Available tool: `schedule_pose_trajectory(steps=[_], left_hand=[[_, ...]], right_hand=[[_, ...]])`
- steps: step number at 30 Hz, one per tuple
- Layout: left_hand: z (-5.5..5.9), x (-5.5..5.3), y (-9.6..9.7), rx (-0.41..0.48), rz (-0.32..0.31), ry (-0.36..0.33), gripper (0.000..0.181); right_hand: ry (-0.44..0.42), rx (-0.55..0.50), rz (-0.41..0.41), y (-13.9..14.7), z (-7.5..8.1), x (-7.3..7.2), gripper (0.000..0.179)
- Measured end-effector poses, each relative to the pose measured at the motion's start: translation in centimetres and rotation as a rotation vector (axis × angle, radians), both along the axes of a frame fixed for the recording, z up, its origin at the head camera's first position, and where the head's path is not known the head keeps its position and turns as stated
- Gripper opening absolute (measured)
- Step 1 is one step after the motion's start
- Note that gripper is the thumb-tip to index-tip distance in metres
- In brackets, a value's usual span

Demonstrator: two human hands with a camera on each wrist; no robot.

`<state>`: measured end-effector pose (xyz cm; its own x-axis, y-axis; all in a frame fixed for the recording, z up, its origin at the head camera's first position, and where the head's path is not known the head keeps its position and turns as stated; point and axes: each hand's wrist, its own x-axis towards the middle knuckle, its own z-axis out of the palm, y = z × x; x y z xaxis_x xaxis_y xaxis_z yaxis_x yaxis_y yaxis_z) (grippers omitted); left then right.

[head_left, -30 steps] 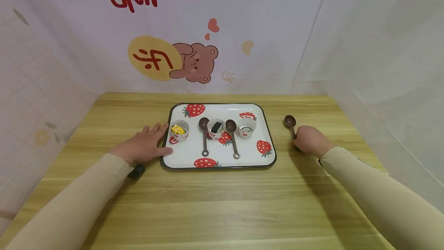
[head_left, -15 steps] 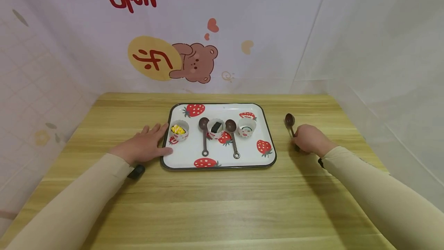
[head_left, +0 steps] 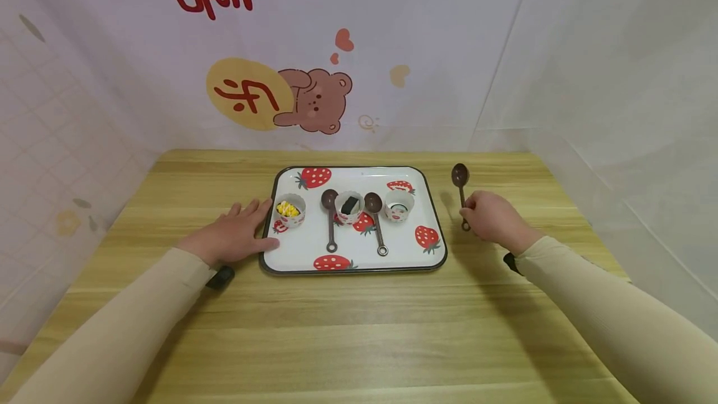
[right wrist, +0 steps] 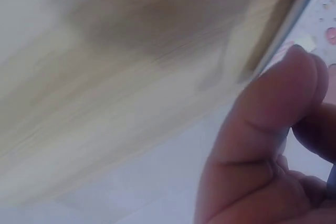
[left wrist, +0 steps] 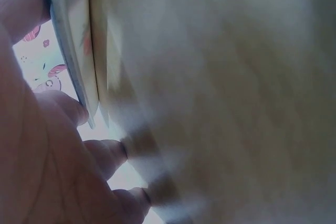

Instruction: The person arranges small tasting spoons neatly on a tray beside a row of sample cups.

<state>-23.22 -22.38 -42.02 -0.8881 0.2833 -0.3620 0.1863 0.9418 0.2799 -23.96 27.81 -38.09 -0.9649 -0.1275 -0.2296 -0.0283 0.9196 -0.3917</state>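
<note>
Right of the tray, my right hand [head_left: 493, 218] pinches a dark brown measuring spoon [head_left: 460, 174] by its handle, its bowl upright and raised over the table. In the right wrist view, the curled fingers [right wrist: 262, 114] show but the spoon is out of sight. My left hand [head_left: 238, 234] rests at the left edge of the white strawberry-print tray [head_left: 303, 257], fingers spread and thumb over the rim. The tray bears two more brown spoons, one on the left [head_left: 331, 223] and one on the right [head_left: 377, 223], with paper cups among them.
The left cup [head_left: 291, 222] holds a yellow piece with white streaks. A black-wrapped piece [head_left: 350, 205] lies in the middle cup [head_left: 349, 219]. Inside the right cup [head_left: 399, 214] is something pale with a dark ring. A white printed curtain [head_left: 437, 48] stands behind the wooden table [head_left: 359, 335].
My right hand has lifted the spoon off the table, turned it more upright and shifted slightly left toward the tray. The left hand has stayed at the tray edge.
</note>
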Motion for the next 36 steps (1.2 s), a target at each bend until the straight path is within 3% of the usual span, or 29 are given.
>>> schedule_pose_trajectory(steps=[6, 11, 36], left_hand=[[0.2, 0.1, 0.0, -0.009, -0.004, 0.001, 0.108], [0.1, 0.1, 0.0, -0.01, 0.002, 0.003, 0.108], [-0.1, 0.1, -0.1, -0.004, -0.009, 0.017, 0.11]], right_hand=[[0.046, -0.084, -0.011, -1.8, 0.5, 0.5, 0.022], [0.025, -0.113, 0.003, -2.9, 0.4, 0.7, 0.02], [0.057, -0.036, 0.082, -5.4, -0.7, 0.4, 0.018]])
